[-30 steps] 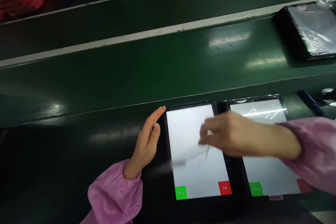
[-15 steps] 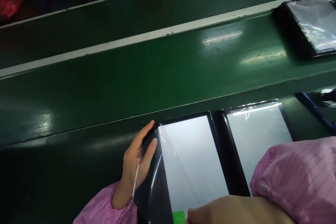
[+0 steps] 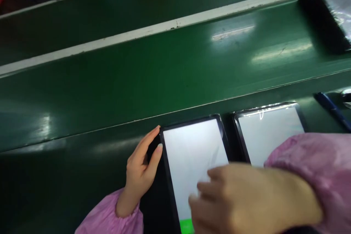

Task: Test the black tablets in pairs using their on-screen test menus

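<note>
A tablet (image 3: 192, 146) with a black border and a lit white screen lies on the dark green bench. A green patch (image 3: 186, 225) shows low on its screen. My left hand (image 3: 141, 170) rests at the tablet's upper left corner, fingers stretched out and thumb apart along the edge. Over the lower right of the screen is my right hand (image 3: 236, 197), smeared by motion, its fingers bent. Whether it grips anything is hidden. A faint streak shows on the screen above it, perhaps clear film. Pink sleeves cover both forearms.
A second white-screened tablet (image 3: 271, 128) lies close on the right, partly under my right sleeve. Beyond it is a dark blue pen-like object (image 3: 333, 111). A plastic-wrapped stack (image 3: 338, 11) sits at the upper right. A pale rail (image 3: 175, 23) crosses behind the green surface.
My right hand has moved up over the screen. The clear film that stood across the tablet's left side and by my left hand no longer shows there. The left hand has barely moved.
</note>
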Tool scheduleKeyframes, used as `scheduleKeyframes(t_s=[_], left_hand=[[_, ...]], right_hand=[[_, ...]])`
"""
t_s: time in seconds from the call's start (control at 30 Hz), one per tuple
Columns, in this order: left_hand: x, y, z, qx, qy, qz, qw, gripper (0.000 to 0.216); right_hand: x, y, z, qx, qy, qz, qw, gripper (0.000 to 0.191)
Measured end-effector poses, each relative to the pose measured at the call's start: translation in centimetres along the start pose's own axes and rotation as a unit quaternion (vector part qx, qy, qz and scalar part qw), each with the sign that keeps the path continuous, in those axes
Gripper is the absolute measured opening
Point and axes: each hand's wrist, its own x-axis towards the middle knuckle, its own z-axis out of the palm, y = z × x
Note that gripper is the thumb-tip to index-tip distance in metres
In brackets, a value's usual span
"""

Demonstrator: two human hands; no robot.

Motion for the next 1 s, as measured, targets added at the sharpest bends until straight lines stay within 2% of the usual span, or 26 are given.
scheduleKeyframes(t_s=[0.07, 0.13, 0.23, 0.33, 0.43, 0.53, 0.6, 0.67, 0.7, 0.77, 0.9, 1.0], left_hand=[[0.1, 0.1, 0.0, -0.002, -0.002, -0.008, 1.000, 0.037], [0.3, 0.0, 0.2, -0.011, -0.008, -0.015, 1.000, 0.038], [0.8, -0.1, 0.5, -0.034, -0.012, -0.008, 0.999, 0.038], [1.0, -0.1, 0.5, -0.069, 0.002, -0.020, 0.997, 0.042], [-0.8, 0.5, -0.2, -0.095, -0.003, -0.072, 0.993, 0.050], [-5.7, 1.8, -0.9, -0.077, -0.072, -0.094, 0.990, 0.068], [-9.9, 2.9, -0.7, -0.017, -0.121, -0.101, 0.987, 0.093], [-13.7, 3.8, 0.3, 0.061, -0.141, -0.113, 0.982, 0.119], [-15.2, 4.2, 1.0, 0.098, -0.134, -0.115, 0.980, 0.128], [-17.2, 4.9, 2.8, 0.160, -0.084, -0.103, 0.978, 0.133], [-18.1, 5.2, 5.7, 0.232, 0.048, -0.050, 0.970, 0.111], [-17.8, 4.7, 6.2, 0.223, 0.095, -0.010, 0.970, 0.096]], right_hand=[[0.3, 2.8, -2.6, -0.061, 0.058, -0.001, 0.996, 0.023], [0.2, 6.2, -4.9, -0.019, 0.133, 0.049, 0.990, 0.026], [-0.3, 10.3, -6.8, 0.073, 0.239, 0.204, 0.947, 0.007], [-0.6, 11.8, -6.9, 0.100, 0.285, 0.310, 0.901, 0.004], [-0.5, 11.5, -6.1, 0.126, 0.274, 0.362, 0.882, 0.005], [-0.3, 10.4, -5.2, 0.180, 0.220, 0.421, 0.861, 0.006], [-0.2, 9.8, -4.7, 0.179, 0.171, 0.434, 0.867, 0.007], [-0.2, 9.3, -4.4, 0.134, 0.139, 0.422, 0.886, 0.008], [-0.2, 9.0, -4.3, 0.106, 0.131, 0.416, 0.894, 0.009], [-0.1, 8.6, -4.1, 0.058, 0.123, 0.412, 0.901, 0.012], [0.1, 7.7, -3.7, 0.001, 0.122, 0.412, 0.903, 0.021], [0.2, 7.2, -3.5, -0.024, 0.122, 0.408, 0.905, 0.028]])
